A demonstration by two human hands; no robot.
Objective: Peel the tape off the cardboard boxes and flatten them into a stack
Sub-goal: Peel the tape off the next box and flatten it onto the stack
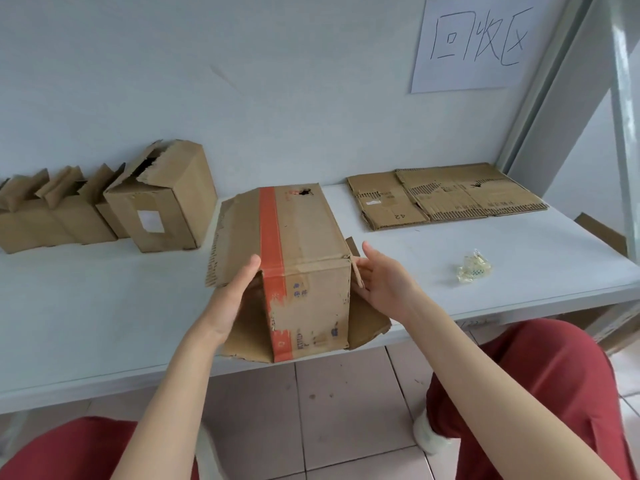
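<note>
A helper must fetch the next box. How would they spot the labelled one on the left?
On the white table, a row of upright boxes stands along the wall at the left. Take the box at the row's right end: it is the tallest, its top is torn, and it alone shows a white label.
</note>
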